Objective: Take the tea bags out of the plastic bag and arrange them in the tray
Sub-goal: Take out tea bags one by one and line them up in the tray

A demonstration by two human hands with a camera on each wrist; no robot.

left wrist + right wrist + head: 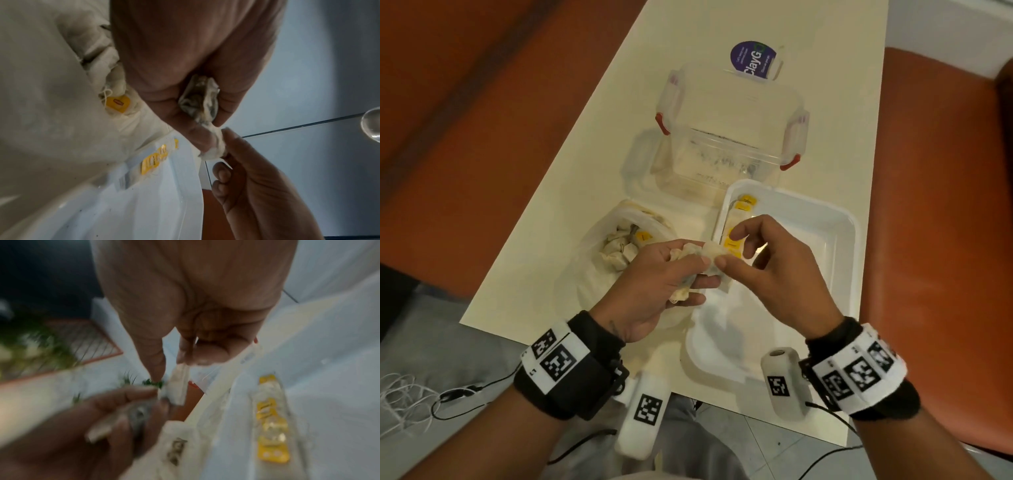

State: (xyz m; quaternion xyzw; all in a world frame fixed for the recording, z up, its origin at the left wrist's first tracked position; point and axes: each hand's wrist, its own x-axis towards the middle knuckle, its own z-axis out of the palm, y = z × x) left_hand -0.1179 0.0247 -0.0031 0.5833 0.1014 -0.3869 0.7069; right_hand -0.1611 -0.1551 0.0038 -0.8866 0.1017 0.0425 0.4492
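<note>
My left hand (698, 270) grips a crumpled bunch of tea bags (195, 97) over the gap between bag and tray. My right hand (726, 251) pinches the end of one tea bag (710, 251) from that bunch between thumb and forefinger, also seen as the pinched tea bag (179, 386) in the blurred right wrist view. The open plastic bag (616, 253) lies at the left with more tea bags inside. The white tray (825, 240) sits at the right, with a row of yellow-tagged tea bags (739, 216) along its left wall.
A clear lidless container (722, 144) with red latches stands behind the bag and tray, beyond it a purple round label (753, 60). Orange seats flank the narrow cream table (585, 137). Cables trail off the near edge.
</note>
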